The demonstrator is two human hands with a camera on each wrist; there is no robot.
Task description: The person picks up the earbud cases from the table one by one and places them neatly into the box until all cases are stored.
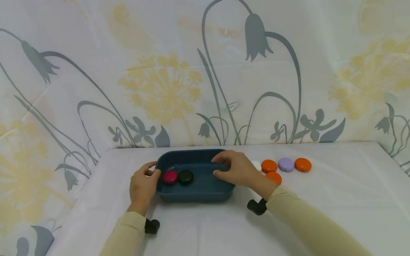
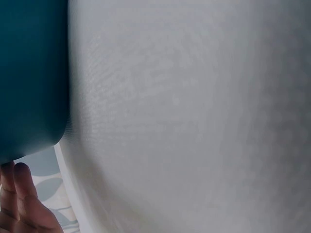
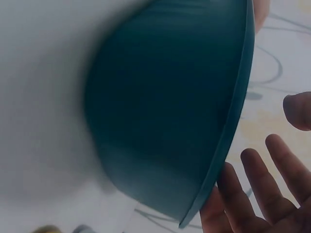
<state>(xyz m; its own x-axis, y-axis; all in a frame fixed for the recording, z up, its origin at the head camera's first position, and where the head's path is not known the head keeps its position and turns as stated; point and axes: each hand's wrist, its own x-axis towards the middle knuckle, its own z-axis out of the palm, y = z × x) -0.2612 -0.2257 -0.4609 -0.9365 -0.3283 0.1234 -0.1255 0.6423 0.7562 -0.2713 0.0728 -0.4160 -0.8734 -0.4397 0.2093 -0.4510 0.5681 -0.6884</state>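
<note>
A dark teal oblong tray (image 1: 204,194) with rounded corners stands in front of me. Inside it, toward the left, a crimson round piece (image 1: 170,177) and a black round piece (image 1: 185,177) lie side by side. My left hand (image 1: 143,187) grips the tray's left end, thumb at the rim; the left wrist view shows its fingers (image 2: 24,182) against the outer wall. Over the tray's right end is my right hand (image 1: 238,168), thumb and fingers spread apart. In the right wrist view its fingers (image 3: 262,182) lie near the rim, holding nothing.
Right of the tray lie more smooth round pieces: an orange one (image 1: 269,165), a lavender one (image 1: 286,164), another orange one (image 1: 303,164), and an orange one (image 1: 274,178) partly behind my right wrist. A white piece (image 1: 256,165) is mostly hidden. Flower-patterned cloth (image 1: 180,82) hangs behind the white-covered table (image 1: 209,246).
</note>
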